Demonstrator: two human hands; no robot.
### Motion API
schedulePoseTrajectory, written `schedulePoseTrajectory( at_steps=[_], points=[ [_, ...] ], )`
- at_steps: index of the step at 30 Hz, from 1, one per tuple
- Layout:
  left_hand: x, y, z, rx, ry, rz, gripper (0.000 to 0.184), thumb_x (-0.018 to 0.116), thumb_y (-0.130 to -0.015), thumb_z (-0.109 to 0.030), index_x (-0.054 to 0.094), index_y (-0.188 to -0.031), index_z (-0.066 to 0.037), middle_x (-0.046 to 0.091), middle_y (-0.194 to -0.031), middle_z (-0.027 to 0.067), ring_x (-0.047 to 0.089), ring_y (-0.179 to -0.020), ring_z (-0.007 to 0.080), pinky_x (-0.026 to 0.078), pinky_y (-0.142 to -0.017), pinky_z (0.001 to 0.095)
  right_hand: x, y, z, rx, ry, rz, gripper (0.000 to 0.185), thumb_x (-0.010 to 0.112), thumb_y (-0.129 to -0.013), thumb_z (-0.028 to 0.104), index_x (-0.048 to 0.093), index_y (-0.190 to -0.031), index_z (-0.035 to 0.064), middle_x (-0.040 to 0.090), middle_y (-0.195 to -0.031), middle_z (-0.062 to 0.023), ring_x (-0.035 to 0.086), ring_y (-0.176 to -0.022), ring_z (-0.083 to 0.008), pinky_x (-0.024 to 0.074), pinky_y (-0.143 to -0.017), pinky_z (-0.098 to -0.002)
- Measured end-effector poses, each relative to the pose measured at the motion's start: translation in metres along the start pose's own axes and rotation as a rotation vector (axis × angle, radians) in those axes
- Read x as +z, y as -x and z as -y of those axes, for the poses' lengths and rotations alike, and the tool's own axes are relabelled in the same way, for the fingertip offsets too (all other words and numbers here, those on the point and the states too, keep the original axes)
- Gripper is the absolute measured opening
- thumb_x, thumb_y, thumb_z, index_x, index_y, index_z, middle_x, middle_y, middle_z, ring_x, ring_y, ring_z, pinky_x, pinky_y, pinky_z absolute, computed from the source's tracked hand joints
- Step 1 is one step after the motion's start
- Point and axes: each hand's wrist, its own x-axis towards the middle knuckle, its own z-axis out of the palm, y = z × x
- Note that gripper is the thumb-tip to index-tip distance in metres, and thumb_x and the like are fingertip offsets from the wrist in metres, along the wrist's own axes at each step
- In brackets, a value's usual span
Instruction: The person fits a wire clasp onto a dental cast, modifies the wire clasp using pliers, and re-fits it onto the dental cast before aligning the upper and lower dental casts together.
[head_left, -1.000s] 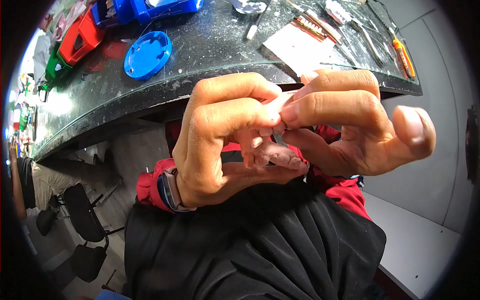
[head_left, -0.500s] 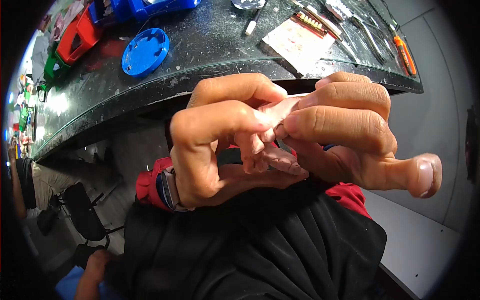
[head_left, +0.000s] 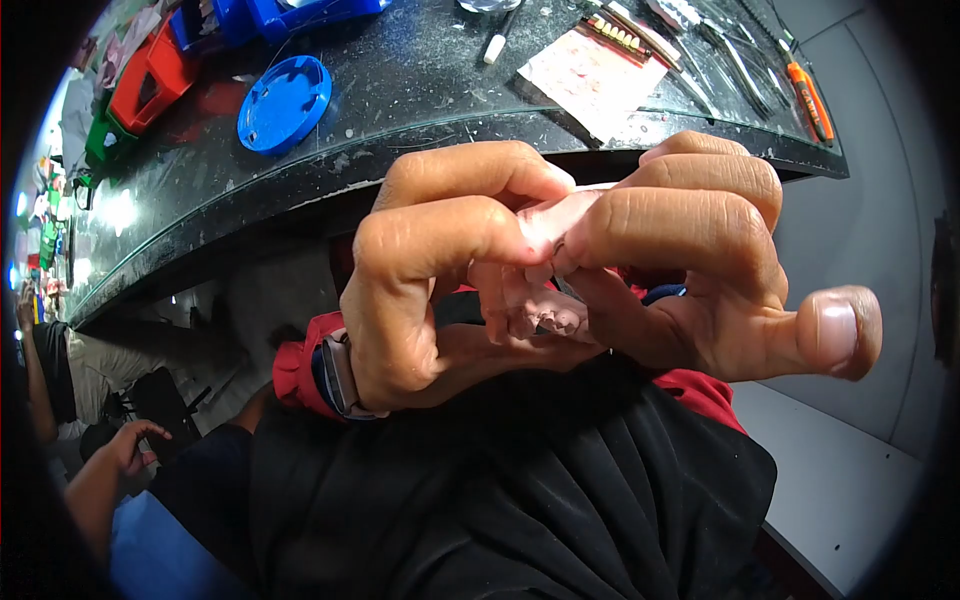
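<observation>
Both hands are raised in front of my body, gripping a pinkish dental model (head_left: 565,218) between them. A row of tooth-shaped bumps shows on its lower part, while the fingers cover much of the rest. My left hand (head_left: 425,260) has bent fingers pressing on the model's left side, with the palm below. From the right, my right hand (head_left: 700,240) curls its fingers over the upper edge. The right thumb sticks out to the side, away from the model.
Behind the hands runs a black workbench (head_left: 430,110) with a glass edge. On it lie a blue round lid (head_left: 285,105), red bin (head_left: 155,75), marker (head_left: 495,45), stained paper (head_left: 590,85), strip of artificial teeth (head_left: 620,35) and orange cutter (head_left: 808,100). Another person's hand (head_left: 130,445) is at lower left.
My right fingers have shifted slightly up and inward over the dental model, and its visible lower part has tilted. At lower left, the other person's arm has swung left and up.
</observation>
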Motion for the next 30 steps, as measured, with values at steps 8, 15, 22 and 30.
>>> schedulePoseTrajectory(
  at_steps=[8, 15, 22, 30],
  points=[
    [-0.002, -0.001, 0.000, 0.051, -0.179, 0.038, 0.063, 0.089, -0.056, -0.009, 0.050, -0.106, -0.004, 0.054, -0.110, 0.0169, 0.060, -0.091, 0.0180, 0.053, -0.069, 0.0253, 0.010, -0.007, -0.011, -0.033, -0.212, -0.097, 0.106, 0.076, -0.068, -0.002, 0.000, -0.140, 0.0181, 0.064, -0.085, -0.0165, 0.058, -0.064, -0.0173, 0.0442, -0.053, -0.0251],
    [-0.001, 0.001, -0.009, -0.182, -0.110, 0.104, 0.090, 0.095, -0.039, -0.010, 0.041, -0.111, -0.004, 0.049, -0.114, 0.0186, 0.056, -0.100, 0.0197, 0.050, -0.083, 0.0311, 0.017, 0.010, -0.008, 0.110, -0.277, -0.276, 0.102, 0.072, -0.069, -0.004, 0.000, -0.138, 0.0198, 0.062, -0.081, -0.0186, 0.058, -0.061, -0.0183, 0.0454, -0.052, -0.0251],
    [-0.003, 0.002, -0.007, -0.311, 0.051, 0.102, 0.095, 0.094, -0.039, -0.002, 0.037, -0.115, -0.004, 0.048, -0.117, 0.0173, 0.058, -0.108, 0.0316, 0.051, -0.092, 0.0431, 0.028, 0.015, 0.004, 0.266, -0.254, -0.371, 0.100, 0.068, -0.067, -0.006, 0.003, -0.137, 0.0192, 0.060, -0.078, -0.0202, 0.055, -0.060, -0.0181, 0.0442, -0.051, -0.0244],
    [-0.004, 0.001, -0.006, -0.336, 0.068, 0.117, 0.095, 0.093, -0.038, -0.001, 0.037, -0.115, -0.003, 0.048, -0.117, 0.0159, 0.058, -0.109, 0.0298, 0.049, -0.094, 0.0408, 0.016, 0.010, 0.006, 0.379, -0.176, -0.231, 0.096, 0.064, -0.066, -0.007, 0.005, -0.137, 0.0198, 0.059, -0.077, -0.0211, 0.055, -0.058, -0.0181, 0.0429, -0.049, -0.0240]
  ],
)
